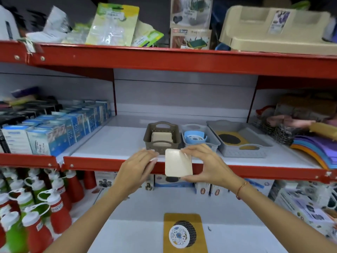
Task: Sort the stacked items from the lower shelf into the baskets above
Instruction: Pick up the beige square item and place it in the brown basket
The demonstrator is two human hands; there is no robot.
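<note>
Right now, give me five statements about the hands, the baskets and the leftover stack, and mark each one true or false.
1. The right hand holds the cream square piece by its edge. True.
2. The brown basket is empty. False: cream pieces like the held one already lie inside it.
3. The blue-rimmed item sits in the small grey basket between the brown basket and the wide grey tray. True.
4. The wide grey tray holds red bottles. False: it holds a yellow mat with a dark round piece on it.
5. The yellow mat on the lower shelf carries round pieces. True.
</note>
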